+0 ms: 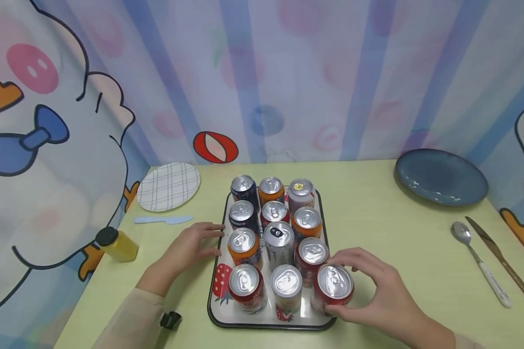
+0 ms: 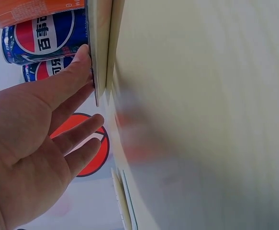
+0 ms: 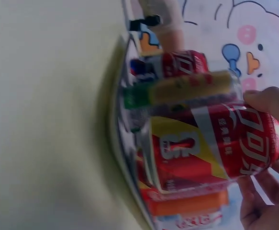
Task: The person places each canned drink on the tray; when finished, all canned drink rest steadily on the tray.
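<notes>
Gripping the red can (image 1: 333, 287) with the right hand (image 1: 377, 295), fingers (image 1: 357, 258) curled round its far side and the thumb low on the near side, at the front right corner of the tray (image 1: 219, 316). Standing upright in that corner, just beside another red can (image 1: 312, 257) behind it and a pale can (image 1: 286, 286) to its left, with little room between them. Seeing from the right wrist view the same red can (image 3: 216, 146) pinched near its top rim by the fingers (image 3: 268, 103), its base looking close to the tray floor, though whether touching or just clear cannot be told. Resting the left hand (image 1: 191, 247) flat on the desk (image 1: 397, 232), fingers (image 2: 65, 81) straight and relaxed, tips pressing against the tray's left edge (image 2: 97, 57) beside the blue cans (image 2: 43, 38). Doing this well, as a judgement: keeping the grip even round the can body rather than on the lid, moving it straight up or down so as not to knock the neighbours, and bracing the tray with the left hand so that it is not sliding on the smooth desk. Watching especially the tall silver can (image 1: 279, 245) in the middle, likely the easiest to tip. Lying well apart: a checked plate (image 1: 168, 186), a yellow bottle (image 1: 117, 243), a blue plate (image 1: 441, 177), a spoon (image 1: 478, 261) and a knife (image 1: 502, 261).
</notes>
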Tool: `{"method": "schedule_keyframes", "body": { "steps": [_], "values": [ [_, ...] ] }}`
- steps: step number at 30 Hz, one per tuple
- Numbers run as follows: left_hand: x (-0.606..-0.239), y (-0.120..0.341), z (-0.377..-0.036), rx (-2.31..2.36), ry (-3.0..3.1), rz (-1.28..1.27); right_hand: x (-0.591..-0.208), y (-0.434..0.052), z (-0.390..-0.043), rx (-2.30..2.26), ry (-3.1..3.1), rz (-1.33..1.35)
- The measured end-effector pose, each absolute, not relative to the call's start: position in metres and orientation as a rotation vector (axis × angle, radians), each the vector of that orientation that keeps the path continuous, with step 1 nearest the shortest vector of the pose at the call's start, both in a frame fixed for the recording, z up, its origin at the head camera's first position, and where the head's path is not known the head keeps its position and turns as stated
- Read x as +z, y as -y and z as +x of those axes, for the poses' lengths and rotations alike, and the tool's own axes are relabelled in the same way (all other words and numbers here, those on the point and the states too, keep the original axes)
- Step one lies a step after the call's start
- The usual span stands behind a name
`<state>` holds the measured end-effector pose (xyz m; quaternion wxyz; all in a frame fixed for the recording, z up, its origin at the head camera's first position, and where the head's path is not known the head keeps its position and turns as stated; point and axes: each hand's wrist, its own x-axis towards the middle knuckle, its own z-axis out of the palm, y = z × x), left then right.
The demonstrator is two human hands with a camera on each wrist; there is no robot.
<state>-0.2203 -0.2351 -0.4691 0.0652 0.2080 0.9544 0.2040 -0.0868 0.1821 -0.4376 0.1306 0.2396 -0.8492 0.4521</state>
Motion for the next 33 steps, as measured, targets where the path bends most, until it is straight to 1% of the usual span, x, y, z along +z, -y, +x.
{"method": "schedule_keyframes", "body": {
  "steps": [8, 22, 30, 33],
  "values": [
    [-0.469, 0.235, -0.218, 0.633, -2.874, 0.611, -0.458, -0.165, -0.085, 1.302, 2.328, 0.774],
    [-0.471, 0.233, -0.219, 0.638, -2.873, 0.589, -0.463, -0.160, -0.082, 1.295, 2.405, 0.725],
    [-0.471, 0.231, -0.220, 0.648, -2.858, 0.609, -0.463, -0.173, -0.088, 1.341, 2.345, 0.793],
    [-0.473, 0.231, -0.219, 0.661, -2.848, 0.617, -0.461, -0.186, -0.093, 1.377, 2.376, 0.739]
  ]
}}
